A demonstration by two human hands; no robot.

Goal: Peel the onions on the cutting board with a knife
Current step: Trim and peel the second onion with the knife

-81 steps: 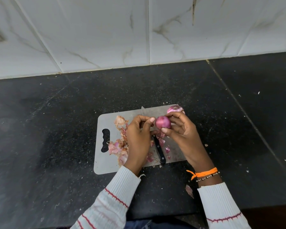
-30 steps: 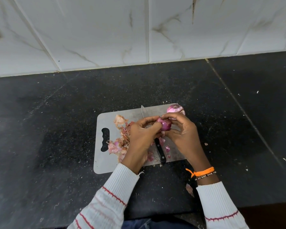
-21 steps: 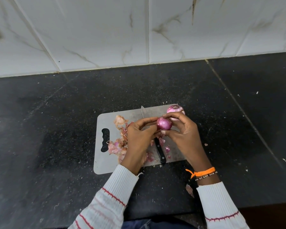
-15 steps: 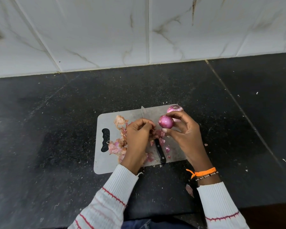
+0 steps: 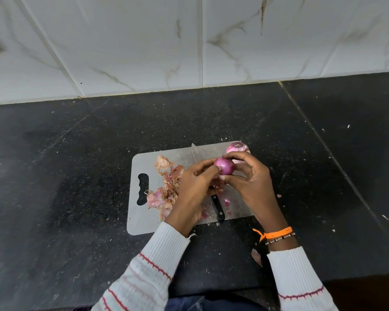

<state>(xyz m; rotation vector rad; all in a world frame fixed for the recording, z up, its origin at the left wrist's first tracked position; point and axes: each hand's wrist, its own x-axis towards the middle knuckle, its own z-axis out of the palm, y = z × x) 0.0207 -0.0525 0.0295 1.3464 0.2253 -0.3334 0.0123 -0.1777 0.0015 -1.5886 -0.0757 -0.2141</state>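
i'm on the skin-stripping step — my right hand [image 5: 249, 182] cups the onion [image 5: 224, 166] above the cutting board [image 5: 144, 162], and my left hand [image 5: 194, 187] pinches at its side. next comes catching a loose edge. two onions in sight, the other [image 5: 237, 147] at the board's far corner — one knife [image 5: 218, 207], lying unused.

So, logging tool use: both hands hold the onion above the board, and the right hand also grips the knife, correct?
Not quite. In the head view the knife lies on the cutting board beneath the hands; the right hand and left hand hold only the onion.
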